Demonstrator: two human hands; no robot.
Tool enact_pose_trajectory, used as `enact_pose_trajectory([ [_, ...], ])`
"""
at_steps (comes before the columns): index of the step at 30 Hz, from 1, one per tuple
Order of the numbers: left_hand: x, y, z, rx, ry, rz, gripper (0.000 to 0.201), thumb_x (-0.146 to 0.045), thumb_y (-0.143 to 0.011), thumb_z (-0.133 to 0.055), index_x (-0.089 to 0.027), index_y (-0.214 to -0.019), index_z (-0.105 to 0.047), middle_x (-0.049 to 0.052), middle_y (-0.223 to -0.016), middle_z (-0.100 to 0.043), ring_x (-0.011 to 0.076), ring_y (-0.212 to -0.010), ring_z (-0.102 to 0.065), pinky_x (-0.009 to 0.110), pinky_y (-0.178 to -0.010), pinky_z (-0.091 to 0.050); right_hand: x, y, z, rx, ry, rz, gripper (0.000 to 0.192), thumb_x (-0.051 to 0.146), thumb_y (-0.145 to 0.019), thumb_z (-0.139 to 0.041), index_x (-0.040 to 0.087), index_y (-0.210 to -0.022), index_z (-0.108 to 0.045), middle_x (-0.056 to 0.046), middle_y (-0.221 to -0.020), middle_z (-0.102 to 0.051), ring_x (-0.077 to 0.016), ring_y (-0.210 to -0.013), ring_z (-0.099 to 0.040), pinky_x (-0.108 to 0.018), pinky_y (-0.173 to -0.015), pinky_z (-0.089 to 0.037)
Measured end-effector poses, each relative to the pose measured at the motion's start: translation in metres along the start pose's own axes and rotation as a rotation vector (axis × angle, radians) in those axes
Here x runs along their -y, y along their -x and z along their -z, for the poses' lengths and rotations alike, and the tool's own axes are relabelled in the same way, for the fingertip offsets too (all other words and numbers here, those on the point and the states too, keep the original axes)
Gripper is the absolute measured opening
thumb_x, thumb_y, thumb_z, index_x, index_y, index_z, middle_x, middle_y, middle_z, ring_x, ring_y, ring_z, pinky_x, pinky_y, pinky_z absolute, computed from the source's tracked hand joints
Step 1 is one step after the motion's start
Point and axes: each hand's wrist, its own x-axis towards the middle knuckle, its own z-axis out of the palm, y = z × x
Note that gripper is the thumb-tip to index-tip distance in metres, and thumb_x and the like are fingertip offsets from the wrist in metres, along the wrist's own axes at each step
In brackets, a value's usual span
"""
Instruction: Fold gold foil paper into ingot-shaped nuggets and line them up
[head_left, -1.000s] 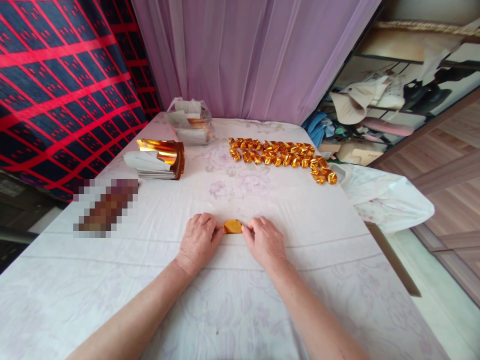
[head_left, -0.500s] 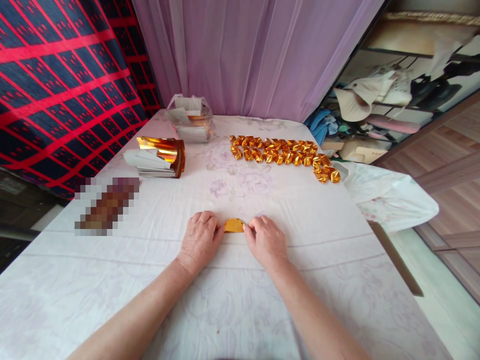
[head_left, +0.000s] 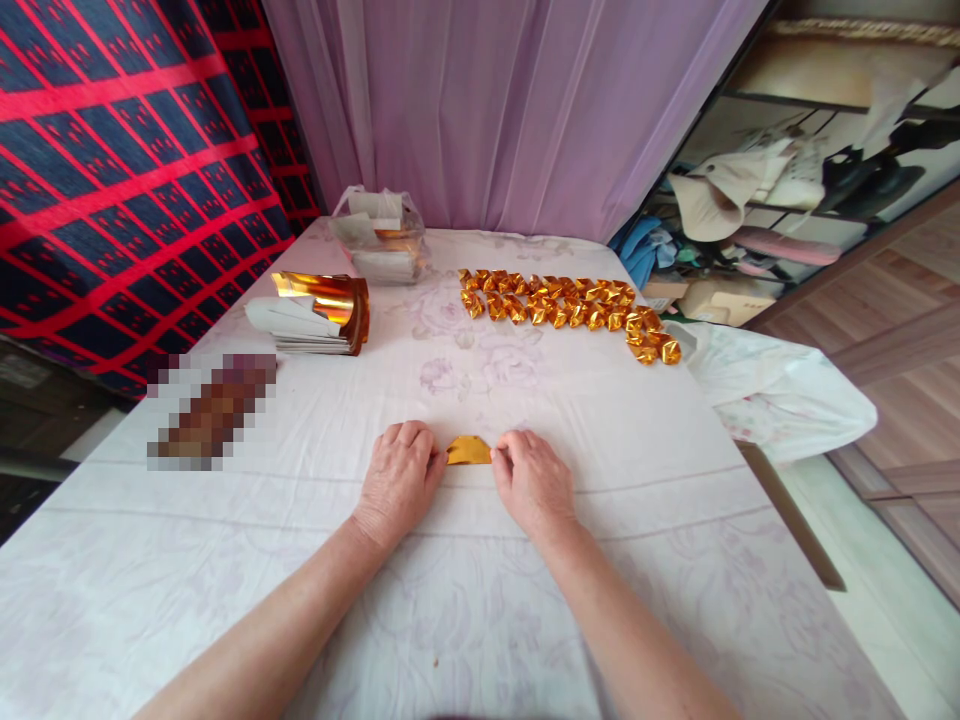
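Two hands on white floral tablecloth [head_left: 480, 600]: left hand [head_left: 397, 480] and right hand [head_left: 531, 480] fingertips pinching ends of small folded gold foil paper [head_left: 468, 451].

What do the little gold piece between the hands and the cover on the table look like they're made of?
Gold piece: seems to be thin metallic foil paper, going by its shiny orange-gold surface and sharp folded edges. The left hand and right hand pinch its ends. Table cover: looks like soft matte woven cloth, white with a faint floral print and creases.
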Motion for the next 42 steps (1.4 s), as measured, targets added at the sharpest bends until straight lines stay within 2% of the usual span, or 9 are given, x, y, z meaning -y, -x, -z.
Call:
enact_pose_trajectory([
  [3, 0.001, 0.000, -0.002, 0.010, 0.016, -0.015, 0.011, -0.024, -0.093, -0.054, -0.020, -0.092, -0.064, 0.008, -0.100, -0.061, 0.0252, -0.092, -0.055, 0.041, -0.080, -0.045, -0.001, 0.001, -0.002, -0.003, -0.021, 0.007, 0.006, 0.018, -0.090, -0.054, 0.022, -0.086, -0.057, -0.003, -0.083, -0.063, -0.0191, -0.079, -0.057, -0.029, -0.068, -0.037],
  [6, 0.002, 0.001, -0.004, 0.004, 0.039, -0.072, 0.020, -0.023, -0.095, -0.052, -0.026, -0.104, -0.069, 0.007, -0.109, -0.060, 0.0247, -0.097, -0.055, 0.042, -0.084, -0.044, -0.001, 0.003, -0.002, -0.012, -0.014, 0.022, 0.009, 0.017, -0.091, -0.052, 0.022, -0.087, -0.058, -0.003, -0.084, -0.063, -0.0184, -0.079, -0.056, -0.028, -0.069, -0.037],
  [9, 0.004, 0.001, -0.007, -0.004, 0.038, -0.093, 0.024, -0.021, -0.094, -0.052, -0.029, -0.108, -0.071, 0.008, -0.112, -0.059, 0.0248, -0.100, -0.055, 0.042, -0.085, -0.045, 0.000, 0.004, -0.001, -0.025, 0.004, 0.054, 0.013, 0.017, -0.092, -0.051, 0.022, -0.093, -0.063, -0.004, -0.087, -0.063, -0.0182, -0.080, -0.056, -0.028, -0.069, -0.039],
  [12, 0.005, 0.002, -0.007, 0.001, 0.035, -0.089, 0.024, -0.022, -0.094, -0.054, -0.029, -0.108, -0.071, 0.008, -0.111, -0.060, 0.0254, -0.099, -0.056, 0.042, -0.085, -0.046, 0.000, 0.005, -0.002, -0.047, 0.001, 0.145, 0.024, 0.013, -0.092, -0.051, 0.025, -0.102, -0.068, -0.005, -0.093, -0.064, -0.0182, -0.083, -0.057, -0.028, -0.071, -0.041],
  [20, 0.006, 0.002, -0.008, 0.012, 0.063, -0.068, 0.024, -0.022, -0.093, -0.055, -0.029, -0.109, -0.072, 0.008, -0.112, -0.061, 0.0262, -0.101, -0.057, 0.044, -0.085, -0.046, -0.002, 0.005, -0.006, -0.088, -0.049, 0.231, 0.034, 0.008, -0.086, -0.050, 0.024, -0.104, -0.073, -0.006, -0.093, -0.066, -0.0190, -0.084, -0.058, -0.030, -0.076, -0.047],
  [25, 0.006, 0.000, -0.007, 0.023, 0.091, -0.042, 0.024, -0.022, -0.093, -0.057, -0.030, -0.108, -0.073, 0.007, -0.113, -0.062, 0.0259, -0.103, -0.057, 0.044, -0.087, -0.047, 0.002, 0.002, -0.004, -0.121, -0.166, 0.170, 0.021, 0.019, -0.089, -0.053, 0.022, -0.095, -0.073, -0.004, -0.087, -0.067, -0.0176, -0.082, -0.061, -0.029, -0.076, -0.047],
  [29, 0.006, -0.001, -0.006, 0.035, 0.109, -0.025, 0.022, -0.023, -0.092, -0.058, -0.030, -0.106, -0.074, 0.006, -0.114, -0.063, 0.0262, -0.105, -0.057, 0.045, -0.088, -0.046, 0.009, -0.002, -0.002, -0.085, -0.130, 0.082, 0.009, 0.028, -0.087, -0.062, 0.022, -0.085, -0.068, -0.003, -0.083, -0.066, -0.0174, -0.080, -0.061, -0.027, -0.069, -0.043],
  [35, 0.005, -0.002, -0.005, 0.034, 0.132, -0.020, 0.019, -0.034, -0.091, -0.062, -0.031, -0.106, -0.074, 0.006, -0.112, -0.064, 0.0263, -0.106, -0.058, 0.046, -0.090, -0.046, 0.018, -0.009, -0.002, -0.013, -0.048, 0.002, 0.015, 0.037, -0.084, -0.067, 0.022, -0.084, -0.062, -0.003, -0.083, -0.063, -0.0191, -0.081, -0.058, -0.027, -0.066, -0.039],
  [42, 0.005, -0.001, -0.005, 0.041, 0.125, -0.009, 0.020, -0.029, -0.090, -0.064, -0.030, -0.106, -0.074, 0.006, -0.113, -0.064, 0.0265, -0.105, -0.058, 0.046, -0.089, -0.046, 0.012, -0.010, 0.000, 0.053, -0.123, -0.012, 0.010, 0.032, -0.084, -0.069, 0.024, -0.087, -0.064, -0.002, -0.087, -0.066, -0.0198, -0.085, -0.060, -0.028, -0.069, -0.041],
])
